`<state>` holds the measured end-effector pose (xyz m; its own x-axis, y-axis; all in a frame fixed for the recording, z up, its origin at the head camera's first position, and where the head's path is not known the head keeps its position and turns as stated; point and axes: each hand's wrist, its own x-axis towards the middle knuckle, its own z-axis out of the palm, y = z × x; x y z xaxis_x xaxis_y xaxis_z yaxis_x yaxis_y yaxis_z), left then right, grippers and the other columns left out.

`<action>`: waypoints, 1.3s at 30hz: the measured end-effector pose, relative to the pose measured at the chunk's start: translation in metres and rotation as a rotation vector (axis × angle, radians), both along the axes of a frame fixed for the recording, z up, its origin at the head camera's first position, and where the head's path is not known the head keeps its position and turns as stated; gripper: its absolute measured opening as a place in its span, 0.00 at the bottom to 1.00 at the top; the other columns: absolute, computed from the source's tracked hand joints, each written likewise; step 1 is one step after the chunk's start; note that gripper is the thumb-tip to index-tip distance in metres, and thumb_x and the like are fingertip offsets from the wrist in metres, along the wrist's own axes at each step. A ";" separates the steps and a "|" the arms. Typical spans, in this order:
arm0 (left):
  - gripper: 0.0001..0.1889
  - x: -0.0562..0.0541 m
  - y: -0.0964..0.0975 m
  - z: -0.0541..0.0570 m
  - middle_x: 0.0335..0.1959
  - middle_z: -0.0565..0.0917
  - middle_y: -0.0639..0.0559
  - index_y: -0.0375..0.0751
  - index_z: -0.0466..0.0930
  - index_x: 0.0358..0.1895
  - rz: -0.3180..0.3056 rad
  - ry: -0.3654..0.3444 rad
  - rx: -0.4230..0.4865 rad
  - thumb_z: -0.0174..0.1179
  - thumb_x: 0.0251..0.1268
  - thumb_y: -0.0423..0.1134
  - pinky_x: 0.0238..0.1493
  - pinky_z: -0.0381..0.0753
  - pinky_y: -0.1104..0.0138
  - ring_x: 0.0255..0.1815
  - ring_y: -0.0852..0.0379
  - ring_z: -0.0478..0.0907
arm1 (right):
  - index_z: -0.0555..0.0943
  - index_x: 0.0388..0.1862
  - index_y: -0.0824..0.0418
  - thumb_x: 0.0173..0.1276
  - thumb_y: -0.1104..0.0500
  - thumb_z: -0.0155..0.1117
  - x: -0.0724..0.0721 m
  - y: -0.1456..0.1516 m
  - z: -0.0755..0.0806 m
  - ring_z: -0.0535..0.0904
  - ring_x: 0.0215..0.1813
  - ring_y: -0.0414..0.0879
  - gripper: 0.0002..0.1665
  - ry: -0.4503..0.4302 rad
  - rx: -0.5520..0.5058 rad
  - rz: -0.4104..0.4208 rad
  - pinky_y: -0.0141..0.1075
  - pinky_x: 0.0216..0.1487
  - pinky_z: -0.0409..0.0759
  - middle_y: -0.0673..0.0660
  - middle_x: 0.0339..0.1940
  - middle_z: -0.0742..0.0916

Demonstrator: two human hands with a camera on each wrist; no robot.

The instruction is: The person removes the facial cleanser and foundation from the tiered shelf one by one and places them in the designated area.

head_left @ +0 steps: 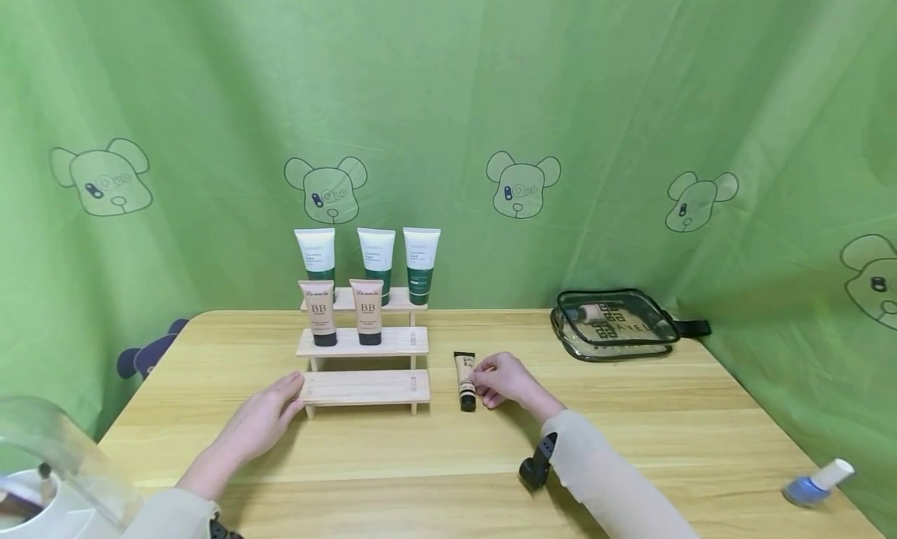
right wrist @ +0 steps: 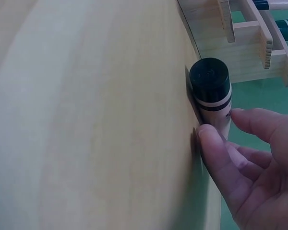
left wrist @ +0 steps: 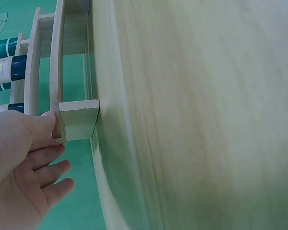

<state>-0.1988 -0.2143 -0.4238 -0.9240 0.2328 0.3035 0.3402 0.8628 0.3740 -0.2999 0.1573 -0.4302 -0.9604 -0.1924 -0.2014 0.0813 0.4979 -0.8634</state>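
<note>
A small beige cosmetic tube [head_left: 466, 379] with a black cap lies on the table, right of a three-step wooden display stand [head_left: 367, 388]. My right hand [head_left: 506, 382] pinches the tube's right edge between thumb and finger; the right wrist view shows the tube's black cap [right wrist: 210, 79] facing the camera. At the left end of the stand's lowest step, my left hand [head_left: 261, 416] grips the board with thumb and forefinger, the other fingers [left wrist: 55, 191] loosely bent. Two pink BB cream tubes [head_left: 318, 313] stand on the middle step, and three white-and-green tubes [head_left: 420, 265] on the top one.
A clear black-edged pouch [head_left: 617, 326] with items inside lies at the back right. Near the right edge is a blue nail polish bottle [head_left: 816, 483] with a white cap. A white holder under a clear cover [head_left: 63, 461] stands front left. A green curtain [head_left: 448, 95] hangs behind.
</note>
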 end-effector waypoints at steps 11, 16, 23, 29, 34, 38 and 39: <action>0.21 0.002 0.000 0.002 0.59 0.69 0.32 0.24 0.69 0.58 0.004 -0.004 0.001 0.55 0.65 0.34 0.60 0.64 0.45 0.59 0.35 0.66 | 0.78 0.41 0.72 0.63 0.66 0.60 0.001 -0.002 0.004 0.77 0.15 0.44 0.10 -0.009 0.000 0.018 0.34 0.18 0.82 0.59 0.19 0.82; 0.21 0.002 0.000 0.002 0.59 0.69 0.32 0.25 0.69 0.58 0.004 -0.009 -0.003 0.55 0.65 0.34 0.60 0.64 0.45 0.59 0.35 0.66 | 0.76 0.45 0.74 0.63 0.65 0.60 0.000 -0.002 0.012 0.77 0.17 0.46 0.14 0.012 0.025 0.023 0.36 0.20 0.83 0.60 0.21 0.82; 0.22 0.002 -0.001 0.002 0.59 0.69 0.31 0.24 0.68 0.58 -0.001 -0.008 0.002 0.55 0.65 0.34 0.60 0.64 0.45 0.59 0.35 0.66 | 0.73 0.52 0.74 0.64 0.64 0.59 -0.006 -0.006 0.041 0.80 0.27 0.58 0.20 0.140 0.084 0.057 0.44 0.29 0.84 0.64 0.30 0.83; 0.21 0.002 -0.001 0.002 0.59 0.69 0.31 0.24 0.69 0.58 0.001 -0.004 0.004 0.55 0.64 0.33 0.60 0.64 0.45 0.59 0.35 0.66 | 0.75 0.51 0.71 0.64 0.61 0.60 -0.010 -0.024 0.070 0.81 0.28 0.55 0.19 0.251 0.060 0.137 0.43 0.29 0.84 0.65 0.33 0.83; 0.22 0.001 -0.001 0.002 0.59 0.69 0.31 0.24 0.69 0.58 0.002 -0.006 0.001 0.55 0.64 0.33 0.60 0.64 0.45 0.59 0.35 0.67 | 0.75 0.51 0.71 0.62 0.61 0.62 -0.011 -0.051 0.085 0.81 0.30 0.53 0.20 0.307 0.017 0.194 0.40 0.28 0.85 0.61 0.32 0.83; 0.22 0.000 -0.001 0.001 0.59 0.69 0.31 0.24 0.69 0.58 0.004 -0.011 -0.001 0.55 0.64 0.34 0.60 0.64 0.45 0.59 0.35 0.66 | 0.77 0.49 0.69 0.61 0.60 0.65 -0.011 -0.075 0.087 0.81 0.34 0.50 0.20 0.351 -0.025 0.221 0.38 0.30 0.85 0.57 0.33 0.83; 0.22 0.000 0.000 0.001 0.59 0.69 0.31 0.24 0.68 0.58 0.004 -0.011 -0.001 0.55 0.64 0.34 0.60 0.64 0.45 0.59 0.35 0.66 | 0.77 0.49 0.68 0.61 0.60 0.65 -0.012 -0.081 0.087 0.80 0.34 0.48 0.19 0.370 -0.028 0.226 0.37 0.31 0.84 0.56 0.33 0.83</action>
<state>-0.1984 -0.2147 -0.4225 -0.9282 0.2297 0.2929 0.3328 0.8646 0.3765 -0.3117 0.0763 -0.3433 -0.9002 -0.4064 0.1566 -0.3442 0.4435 -0.8275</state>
